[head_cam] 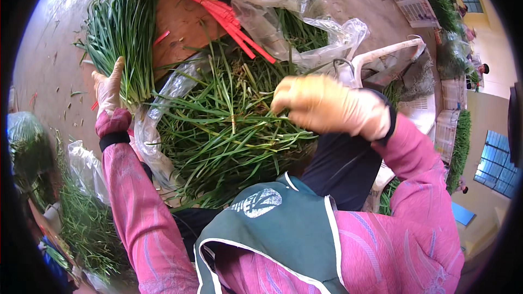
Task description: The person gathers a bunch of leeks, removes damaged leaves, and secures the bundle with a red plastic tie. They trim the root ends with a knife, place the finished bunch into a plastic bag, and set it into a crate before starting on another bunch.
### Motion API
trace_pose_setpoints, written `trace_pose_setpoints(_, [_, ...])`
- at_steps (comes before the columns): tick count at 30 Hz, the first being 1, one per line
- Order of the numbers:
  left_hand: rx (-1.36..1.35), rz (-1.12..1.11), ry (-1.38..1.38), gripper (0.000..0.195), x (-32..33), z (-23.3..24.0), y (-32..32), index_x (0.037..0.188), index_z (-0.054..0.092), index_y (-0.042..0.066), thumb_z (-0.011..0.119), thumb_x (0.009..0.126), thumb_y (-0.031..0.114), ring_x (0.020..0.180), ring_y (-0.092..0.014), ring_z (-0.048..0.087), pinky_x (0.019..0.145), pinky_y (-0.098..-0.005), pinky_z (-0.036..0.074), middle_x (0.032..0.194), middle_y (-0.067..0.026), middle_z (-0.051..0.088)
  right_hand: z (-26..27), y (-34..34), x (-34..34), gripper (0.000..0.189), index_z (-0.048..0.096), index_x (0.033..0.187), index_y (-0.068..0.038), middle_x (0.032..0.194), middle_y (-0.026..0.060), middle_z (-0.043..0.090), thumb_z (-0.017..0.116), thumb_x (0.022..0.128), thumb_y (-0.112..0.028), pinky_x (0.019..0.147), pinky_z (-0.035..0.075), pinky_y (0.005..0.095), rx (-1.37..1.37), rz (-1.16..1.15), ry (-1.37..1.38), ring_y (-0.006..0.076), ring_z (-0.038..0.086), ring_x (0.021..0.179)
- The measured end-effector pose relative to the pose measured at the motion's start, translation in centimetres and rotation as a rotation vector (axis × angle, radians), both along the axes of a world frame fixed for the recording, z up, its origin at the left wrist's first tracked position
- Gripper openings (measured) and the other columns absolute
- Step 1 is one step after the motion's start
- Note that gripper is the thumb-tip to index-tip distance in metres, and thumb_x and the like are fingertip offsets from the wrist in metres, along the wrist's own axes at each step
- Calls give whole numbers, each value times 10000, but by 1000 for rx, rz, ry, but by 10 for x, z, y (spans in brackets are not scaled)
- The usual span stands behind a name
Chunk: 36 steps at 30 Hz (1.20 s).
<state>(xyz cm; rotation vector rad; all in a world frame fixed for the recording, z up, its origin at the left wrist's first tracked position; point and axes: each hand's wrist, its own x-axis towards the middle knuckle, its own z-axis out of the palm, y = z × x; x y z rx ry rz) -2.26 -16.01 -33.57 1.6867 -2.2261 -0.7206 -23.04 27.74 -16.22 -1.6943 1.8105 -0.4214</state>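
My left hand (109, 85), in a pale rubber glove, rests against the lower left side of a thick bundle of long green leaves (124, 36), thumb raised along it; its other fingers are partly hidden. The bundle lies on a reddish-brown board (175, 28). My gloved right hand (312, 100) is motion-blurred, with fingers curled above the right side of a loose heap of green leaves and stalks (229, 130); whether it holds anything cannot be told. Clear plastic sheeting (153, 130) edges the heap. Red flat strips (212, 8) lie across the board beyond it.
Plastic-wrapped greens (302, 32) lie beyond the heap. A bent pale handle (388, 53) rises at right. More loose greens (90, 220) lie at lower left. White crates (408, 0) with greens stand farther right, with people (482, 69) in the distance.
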Motion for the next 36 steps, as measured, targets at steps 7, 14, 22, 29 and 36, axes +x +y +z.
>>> trace_pose_setpoints(7, [79,-283,596,687,-83,77,137,1278,531,-38,757,818,421,1106,-250,579,954,-341,444,1226,-189,601,-22,41,-174,220,684,1078,-68,911,10,669,644,908,-202,804,489,280,144,-663,-383,118,606,874])
trace_pose_setpoints(14, [746,-519,686,430,-95,82,268,1177,612,-20,748,844,216,889,-139,633,775,-275,511,1027,-88,684,-106,33,-180,372,636,1105,2,929,82,661,615,860,-277,785,483,321,611,-38,-137,175,596,858])
trace_pose_setpoints(22, [514,-630,416,396,-120,45,376,883,709,16,668,684,355,923,-405,654,841,-463,525,905,-250,678,-168,120,-237,454,566,1266,35,1206,159,641,613,874,-190,950,463,339,558,-261,-50,243,592,1141])
trace_pose_setpoints(29, [474,-554,589,397,-123,103,352,862,722,-3,683,657,335,902,-390,676,816,-436,543,891,-259,681,-174,96,-247,330,632,1170,-20,1118,142,689,616,868,-151,896,480,349,598,210,289,257,641,1062])
trace_pose_setpoints(36, [483,-504,603,325,-94,108,305,858,706,27,658,744,328,763,-347,678,700,-432,532,795,-211,675,-120,19,-167,339,632,1134,12,1033,126,689,576,908,-234,833,490,372,439,-118,11,204,626,954])
